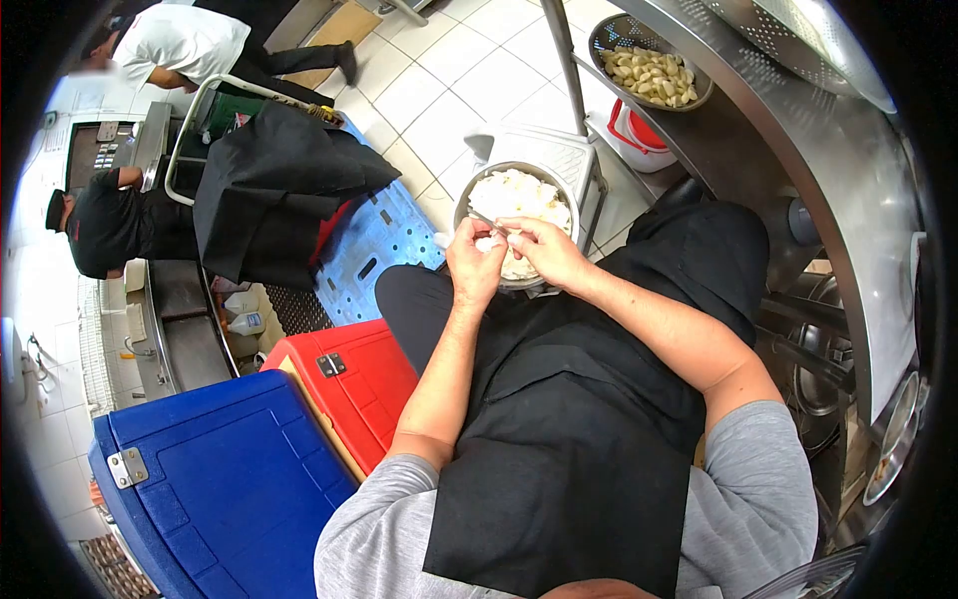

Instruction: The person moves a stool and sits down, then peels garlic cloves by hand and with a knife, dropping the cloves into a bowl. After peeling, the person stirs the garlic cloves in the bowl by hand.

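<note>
My left hand [475, 266] is closed on a small white piece that looks like a garlic clove [486, 244], pinched near the fingertips. Close against it, my right hand [544, 250] is closed too; a thin grey blade [483, 217], apparently a small knife, shows between the hands, its handle hidden by my fingers. Both hands are over the near part of a round metal bowl [571, 200]. White garlic pieces [519, 195] fill that bowl, which stands on a pale step stool [544, 148] in front of my knees.
At upper right a metal colander [601, 62] holds peeled cloves, above a white bucket [639, 150]. A steel counter [788, 110] curves along my right. Red [364, 374] and blue [230, 489] boxes flank my left. Beyond lies a blue pallet cart [369, 265]; two people stand farther left.
</note>
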